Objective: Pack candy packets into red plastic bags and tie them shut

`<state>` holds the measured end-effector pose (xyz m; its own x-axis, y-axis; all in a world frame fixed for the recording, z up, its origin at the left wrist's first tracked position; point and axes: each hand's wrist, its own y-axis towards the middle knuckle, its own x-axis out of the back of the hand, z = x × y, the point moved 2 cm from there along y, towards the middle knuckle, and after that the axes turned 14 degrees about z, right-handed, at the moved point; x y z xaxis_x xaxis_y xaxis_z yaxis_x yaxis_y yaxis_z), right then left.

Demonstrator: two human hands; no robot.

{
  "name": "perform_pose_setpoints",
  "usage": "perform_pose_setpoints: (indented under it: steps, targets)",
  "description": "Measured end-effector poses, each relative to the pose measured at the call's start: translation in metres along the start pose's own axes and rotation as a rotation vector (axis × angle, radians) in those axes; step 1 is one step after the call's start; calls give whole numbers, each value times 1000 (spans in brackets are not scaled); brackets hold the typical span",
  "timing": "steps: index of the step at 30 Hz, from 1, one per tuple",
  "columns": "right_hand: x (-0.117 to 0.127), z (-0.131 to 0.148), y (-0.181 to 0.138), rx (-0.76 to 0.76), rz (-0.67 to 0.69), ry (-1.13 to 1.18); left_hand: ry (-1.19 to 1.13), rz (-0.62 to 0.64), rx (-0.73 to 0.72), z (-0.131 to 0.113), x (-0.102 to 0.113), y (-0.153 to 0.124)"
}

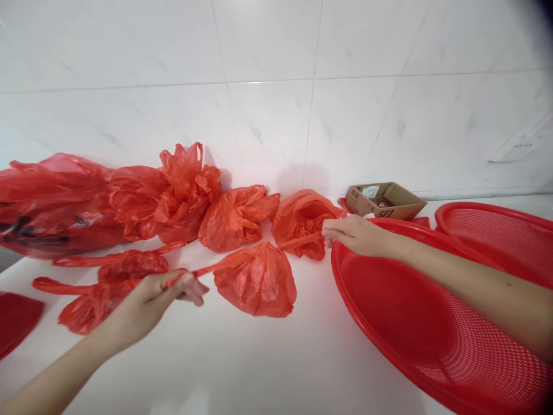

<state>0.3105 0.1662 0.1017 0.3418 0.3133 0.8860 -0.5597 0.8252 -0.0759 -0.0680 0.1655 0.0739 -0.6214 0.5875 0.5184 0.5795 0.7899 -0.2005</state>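
Large red mesh basket (401, 305) fills the lower right as a person pulls a small red plastic bag (257, 282) taut over a white counter (311, 351). Fingers of the left hand (151, 302) pinch one twisted handle (208, 268), those of the right hand (360, 235) the other; the bag sits between, gathered shut, no finished knot visible, its closing apparently midway. Two small bags (93, 305) (132, 265) at left look done, though knots are unclear. Behind, two loosely gathered bags (235, 222) (298, 213) appear unfinished, near piled larger bags (56, 196), a cardboard box (367, 206) and a tiled wall (268, 121).
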Motion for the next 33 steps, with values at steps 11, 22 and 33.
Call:
perform_pose_setpoints:
  steps: [11, 22, 33]
  targets:
    - [-39, 77, -39, -251, -145, 400, 112, -32, -241, -28, -22, -12]
    - [-216, 83, -7, -425, -278, 828, 469, 79, -328, 21, -106, 64]
    - [-190, 41, -9, -337, -323, 726, 543, 118, 19, 30, -81, 72]
